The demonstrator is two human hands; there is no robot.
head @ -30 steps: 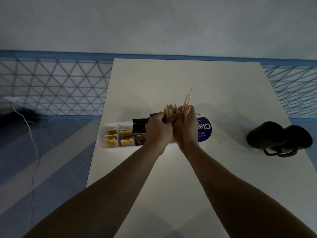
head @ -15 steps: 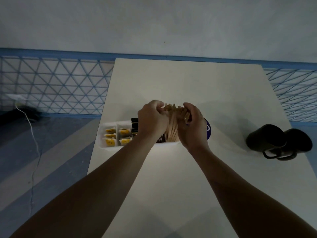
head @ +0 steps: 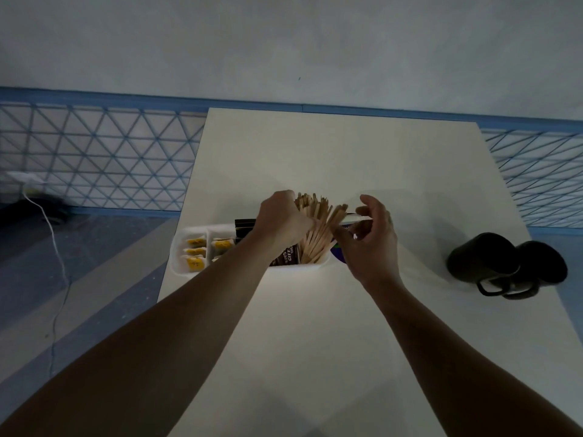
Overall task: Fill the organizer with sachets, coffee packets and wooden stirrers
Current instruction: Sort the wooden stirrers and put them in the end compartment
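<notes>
Organizer (head: 181,263), a white divided tray, lies across the left edge of the pale table (head: 315,326), at about 11 o'clock from the person. Two bare forearms reach up from the near edge towards it.

The left hand (head: 280,222) is curled against the 9 o'clock side of the wooden stirrers (head: 315,238), holding the bundle, with its fingertips hidden behind the sticks. The right hand (head: 370,244) is at their 3 o'clock side with its fingers loosely curled. Its fingertips touch the outermost sticks, but I cannot tell whether it pinches any. The stirrers stand fanned in the tray's right-end compartment, leaning towards 1 o'clock.

Dark coffee packets (head: 288,257) fill the compartment just left of them. Yellow sachets (head: 194,263) stand in the two compartments at the 9 o'clock end. A purple-labelled item (head: 339,256) lies just beside the tray's right end, mostly under the right hand.

At 3 o'clock, well apart, two black mugs (head: 482,257) touch each other. Off the table at 9 o'clock, a white cable (head: 56,244) trails across the floor.
</notes>
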